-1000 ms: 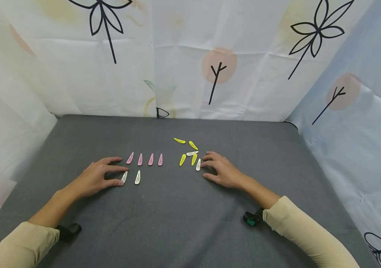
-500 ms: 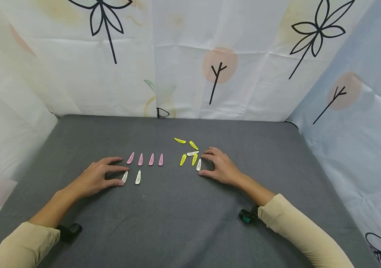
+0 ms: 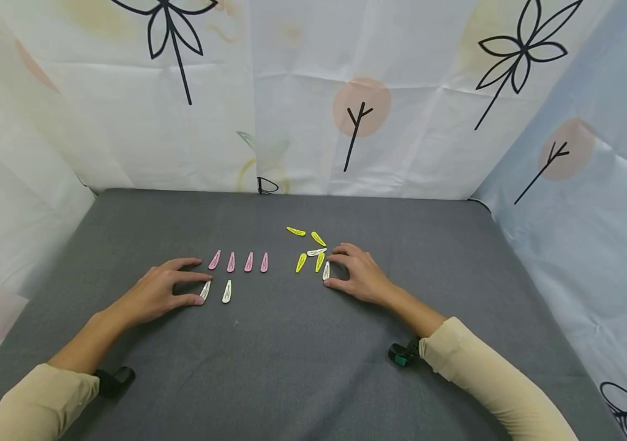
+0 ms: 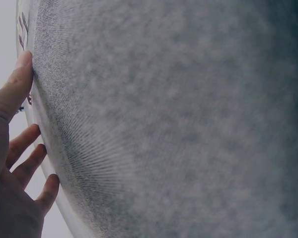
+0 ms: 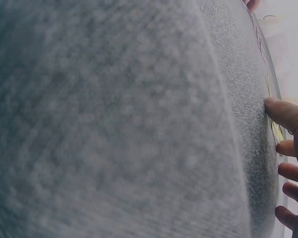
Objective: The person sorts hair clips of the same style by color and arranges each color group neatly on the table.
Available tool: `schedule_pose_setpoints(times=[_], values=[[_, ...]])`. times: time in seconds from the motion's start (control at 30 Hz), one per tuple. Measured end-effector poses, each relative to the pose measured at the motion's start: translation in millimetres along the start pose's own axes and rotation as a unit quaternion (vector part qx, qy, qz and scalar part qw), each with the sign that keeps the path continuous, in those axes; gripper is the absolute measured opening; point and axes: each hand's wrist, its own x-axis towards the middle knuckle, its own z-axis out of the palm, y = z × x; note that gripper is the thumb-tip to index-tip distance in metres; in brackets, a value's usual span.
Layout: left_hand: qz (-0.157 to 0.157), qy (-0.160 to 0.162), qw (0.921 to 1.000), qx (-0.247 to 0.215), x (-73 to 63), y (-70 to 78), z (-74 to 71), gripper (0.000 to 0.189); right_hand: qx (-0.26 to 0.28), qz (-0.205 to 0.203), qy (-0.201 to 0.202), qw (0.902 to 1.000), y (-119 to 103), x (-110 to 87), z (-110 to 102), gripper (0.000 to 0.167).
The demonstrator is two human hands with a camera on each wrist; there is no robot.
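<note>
My left hand (image 3: pixel 156 293) pinches a white snap hair clip (image 3: pixel 206 290) end to end between thumb and index finger, low at the table. A second white hair clip (image 3: pixel 227 291) lies just right of it. On the right side, my right hand (image 3: pixel 365 274) has its thumb and index finger at the two ends of another white hair clip (image 3: pixel 326 271). Beside that lie several yellow hair clips (image 3: pixel 300 263) and a slanted white hair clip (image 3: pixel 316 252). In the wrist views the fingers show at the frame edges, and the held clips are hard to make out.
Several pink hair clips (image 3: pixel 248 262) stand in a row between the hands, above the white ones. A grey cloth (image 3: pixel 280 367) covers the table. White printed sheets (image 3: pixel 302 122) hang at the back and sides.
My right hand has moved slightly left, and its thumb and index finger have closed onto the ends of the white hair clip. The left hand has stayed still.
</note>
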Motion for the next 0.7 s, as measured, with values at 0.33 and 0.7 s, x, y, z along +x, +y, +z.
schedule_pose_setpoints(times=[0.33, 0.7], values=[[-0.001, -0.005, 1.0000, 0.002, 0.4, -2.2, 0.0, 0.049, 0.011, 0.008, 0.007, 0.9999, -6, 6.0, -1, 0.053], [-0.003, -0.011, 0.9999, 0.009, 1.3, -1.4, -0.7, 0.050, 0.010, -0.028, -0.006, 0.9995, -38, 32.3, 7, 0.051]])
